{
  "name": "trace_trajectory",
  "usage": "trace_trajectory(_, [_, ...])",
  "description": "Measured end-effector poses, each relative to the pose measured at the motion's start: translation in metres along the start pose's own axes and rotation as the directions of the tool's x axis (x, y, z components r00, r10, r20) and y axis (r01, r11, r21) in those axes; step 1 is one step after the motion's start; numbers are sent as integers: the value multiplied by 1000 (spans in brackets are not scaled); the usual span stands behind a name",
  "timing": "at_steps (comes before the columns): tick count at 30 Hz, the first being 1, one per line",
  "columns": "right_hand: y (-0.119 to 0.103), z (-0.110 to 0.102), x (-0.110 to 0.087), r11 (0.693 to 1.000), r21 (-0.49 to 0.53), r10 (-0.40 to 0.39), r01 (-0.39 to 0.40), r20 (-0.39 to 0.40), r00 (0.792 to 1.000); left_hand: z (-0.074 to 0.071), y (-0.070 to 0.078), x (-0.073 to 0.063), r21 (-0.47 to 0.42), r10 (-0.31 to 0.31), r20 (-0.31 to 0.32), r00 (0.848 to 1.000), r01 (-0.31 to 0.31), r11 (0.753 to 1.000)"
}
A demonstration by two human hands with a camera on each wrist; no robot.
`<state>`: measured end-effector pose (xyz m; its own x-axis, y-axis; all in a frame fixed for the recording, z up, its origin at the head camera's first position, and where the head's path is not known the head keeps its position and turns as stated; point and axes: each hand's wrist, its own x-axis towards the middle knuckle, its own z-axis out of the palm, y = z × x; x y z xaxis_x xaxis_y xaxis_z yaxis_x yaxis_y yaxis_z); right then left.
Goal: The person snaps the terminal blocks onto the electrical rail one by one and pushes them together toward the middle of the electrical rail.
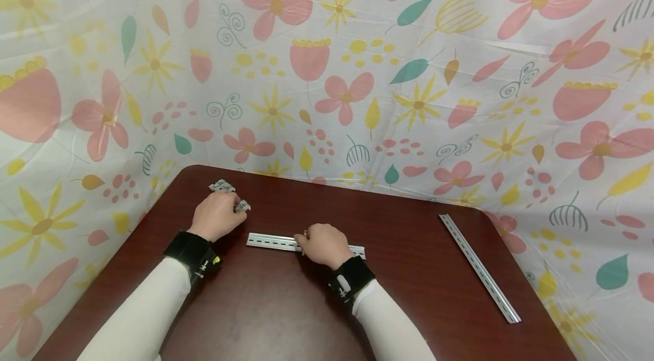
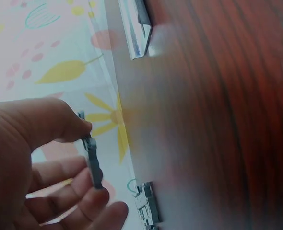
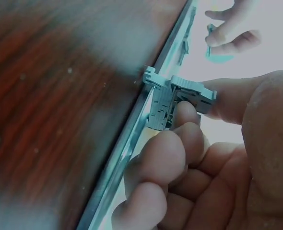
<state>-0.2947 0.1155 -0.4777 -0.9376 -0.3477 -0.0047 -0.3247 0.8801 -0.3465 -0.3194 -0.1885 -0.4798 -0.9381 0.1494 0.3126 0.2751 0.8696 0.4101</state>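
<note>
My left hand (image 1: 217, 216) pinches a thin grey terminal block (image 2: 93, 163) between thumb and fingers, raised over the table's far left part. Just beyond that hand lie several more grey terminal blocks (image 1: 222, 185). A slotted metal DIN rail (image 1: 271, 241) lies crosswise near the table's middle. Over it, my right hand (image 1: 324, 246) grips grey terminal block pieces (image 3: 163, 105) with thumb and curled fingers. In the right wrist view the blocks' lower edge is right at the rail. From the head view, my fingers mostly hide these blocks.
A second slotted DIN rail (image 1: 480, 270) lies slanted on the right side of the dark wooden table (image 1: 403, 293). A floral curtain (image 1: 347, 139) hangs close behind the table and along its sides.
</note>
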Motion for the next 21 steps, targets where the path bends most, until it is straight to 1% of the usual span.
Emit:
trace_trajectory(5, [2, -4, -2, 999, 39, -16, 19, -56, 998, 5, 3, -1, 17, 80, -39, 996, -80, 997])
trace_trajectory(9, [5, -5, -1, 997, 68, -26, 33, -101, 995, 8, 8, -2, 28, 148, -38, 988, -147, 989])
trace_trajectory(13, [5, -7, 1, 993, 111, -35, 49, -120, 992, 9, 15, -2, 32, 198, -29, 980, -197, 980])
trace_trajectory(16, [4, -8, 1, 983, 167, -54, 73, -118, 992, 10, 21, -2, 36, 248, -46, 968, -247, 968])
trace_trajectory(21, [2, -8, 3, 954, 273, -93, 124, -125, 988, 13, 30, -2, 46, 342, -86, 936, -340, 939])
